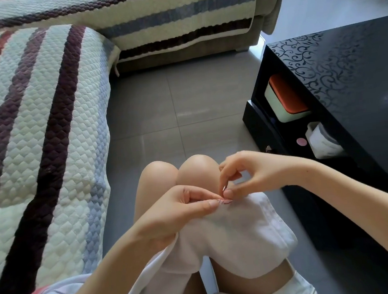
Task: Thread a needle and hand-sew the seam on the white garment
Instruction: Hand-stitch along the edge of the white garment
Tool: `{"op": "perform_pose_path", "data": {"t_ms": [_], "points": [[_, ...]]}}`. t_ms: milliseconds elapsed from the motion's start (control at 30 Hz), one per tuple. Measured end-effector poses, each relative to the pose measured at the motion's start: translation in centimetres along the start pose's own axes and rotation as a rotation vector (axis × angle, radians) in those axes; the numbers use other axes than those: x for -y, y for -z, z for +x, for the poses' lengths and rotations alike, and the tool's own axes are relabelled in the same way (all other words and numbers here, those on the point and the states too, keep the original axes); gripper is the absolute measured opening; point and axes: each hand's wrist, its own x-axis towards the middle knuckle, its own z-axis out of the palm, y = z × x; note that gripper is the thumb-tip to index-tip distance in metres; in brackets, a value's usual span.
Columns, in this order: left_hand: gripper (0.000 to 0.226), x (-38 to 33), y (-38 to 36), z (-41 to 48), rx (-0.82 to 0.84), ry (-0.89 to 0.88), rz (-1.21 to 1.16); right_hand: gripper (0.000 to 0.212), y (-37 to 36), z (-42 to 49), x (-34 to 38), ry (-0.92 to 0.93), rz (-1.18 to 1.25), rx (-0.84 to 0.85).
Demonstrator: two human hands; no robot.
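Thumb and forefinger of your left hand [175,211] pinch the top edge of the garment [240,233], which drapes over your knees. Your right hand [250,172] pinches the needle [223,188] just above that edge, close to pink stitches [226,201]. A striped sofa [43,138] sits left, a black surface [359,69] right.

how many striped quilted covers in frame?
2. The left cover fills the left side of the view; the top cover drapes over the taupe sofa along the top. Others may lie out of frame.
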Motion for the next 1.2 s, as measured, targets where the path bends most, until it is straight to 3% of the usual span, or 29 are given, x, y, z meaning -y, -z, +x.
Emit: {"op": "perform_pose_path", "data": {"t_ms": [133,233,367,467,633,733,800,900,1000,1100,1200], "points": [[0.018,0.0,0.1,-0.2,0.026,-0.012,-0.019,0.019,-0.6,0.2,0.1,0.055,0.051,0.006],[0.016,0.1,0.2,-0.3,0.021,-0.012,-0.006,0.017,-0.3,0.1,-0.1,0.003,0.115,-0.021],[0.008,0.1,0.3,-0.4,0.032,0.004,-0.022,0.021,0.5,1.1,-1.3,-0.097,0.045,-0.24],[0.015,0.2,0.3,-0.6,0.039,0.014,-0.036,0.009,1.6,2.5,-4.4,-0.301,-0.154,-0.533],[0.013,0.1,0.2,-0.7,0.06,0.018,-0.044,0.023,3.4,3.8,-10.6,-0.786,-0.566,-0.885],[0.014,0.0,0.2,-0.8,0.059,0.01,-0.05,0.022,3.5,3.4,-12.8,-1.042,-0.535,-0.996],[0.009,0.0,0.3,-0.8,0.054,0.002,-0.05,0.023,3.5,3.2,-12.8,-1.049,-0.518,-1.01],[0.007,0.0,0.4,-0.8,0.045,0.001,-0.054,0.026,2.5,2.7,-9.0,-0.666,-0.207,-0.974],[0.013,0.0,0.4,-0.6,0.045,-0.001,-0.052,0.014,0.4,1.0,-2.4,-0.236,0.311,-0.604],[0.015,0.0,0.5,-0.5,0.054,-0.009,-0.032,0.01,-1.0,-0.5,1.1,-0.151,0.393,-0.188],[0.017,-0.1,0.5,-0.5,0.062,-0.007,-0.029,0.012,-1.4,-0.9,1.6,-0.173,0.334,-0.06]]}}
